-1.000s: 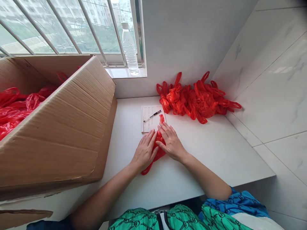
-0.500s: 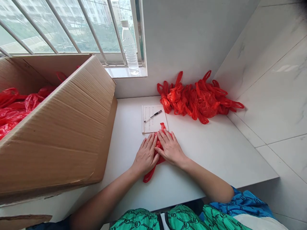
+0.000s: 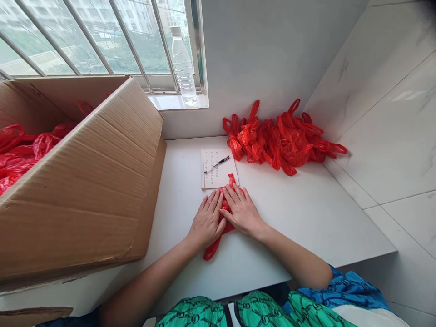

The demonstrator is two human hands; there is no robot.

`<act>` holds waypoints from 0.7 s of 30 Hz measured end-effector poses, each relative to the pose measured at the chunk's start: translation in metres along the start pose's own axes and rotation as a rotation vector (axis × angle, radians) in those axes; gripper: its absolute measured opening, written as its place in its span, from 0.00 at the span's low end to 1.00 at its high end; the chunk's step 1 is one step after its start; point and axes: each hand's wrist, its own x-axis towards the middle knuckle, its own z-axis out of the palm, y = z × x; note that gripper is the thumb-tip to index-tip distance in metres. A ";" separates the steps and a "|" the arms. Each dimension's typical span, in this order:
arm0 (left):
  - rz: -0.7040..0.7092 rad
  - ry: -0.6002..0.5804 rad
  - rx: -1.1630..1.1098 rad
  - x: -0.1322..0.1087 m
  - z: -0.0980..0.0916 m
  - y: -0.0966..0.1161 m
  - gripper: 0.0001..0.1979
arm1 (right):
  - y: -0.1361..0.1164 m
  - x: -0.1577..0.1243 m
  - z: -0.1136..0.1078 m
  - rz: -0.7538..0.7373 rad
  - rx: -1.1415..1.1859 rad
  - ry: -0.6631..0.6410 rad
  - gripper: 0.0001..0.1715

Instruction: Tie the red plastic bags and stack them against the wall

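A red plastic bag (image 3: 226,206) lies on the white table, mostly covered by my two hands. My left hand (image 3: 207,218) rests flat on its left side with the fingers stretched out. On its right side my right hand (image 3: 241,210) lies flat too, fingers extended, the thumb pointing towards the left hand. One end of the bag sticks out above my fingertips, and a handle loop pokes out below my left hand. Just beyond the bag is a notebook (image 3: 213,179) with handwriting, and a black-and-clear pen (image 3: 217,165) lies across it.
A pile of red plastic bags (image 3: 282,136) sits against the wall at the back right. At the left stands a big cardboard box (image 3: 85,195) holding more red bags (image 3: 27,152). On the windowsill is a clear water bottle (image 3: 184,68). The table (image 3: 306,213) ends at a tiled wall.
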 end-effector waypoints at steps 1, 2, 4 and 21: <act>-0.001 -0.001 -0.003 0.000 0.000 0.000 0.36 | 0.000 0.000 0.000 0.001 -0.001 -0.001 0.42; 0.000 -0.001 -0.008 0.000 0.000 0.000 0.36 | 0.000 0.000 0.000 0.001 -0.001 0.000 0.42; 0.000 0.002 -0.018 0.000 -0.001 0.000 0.36 | 0.000 0.000 0.001 0.002 -0.002 0.003 0.42; 0.007 0.005 -0.034 0.000 0.001 0.000 0.36 | 0.000 -0.001 0.003 0.009 0.001 -0.009 0.41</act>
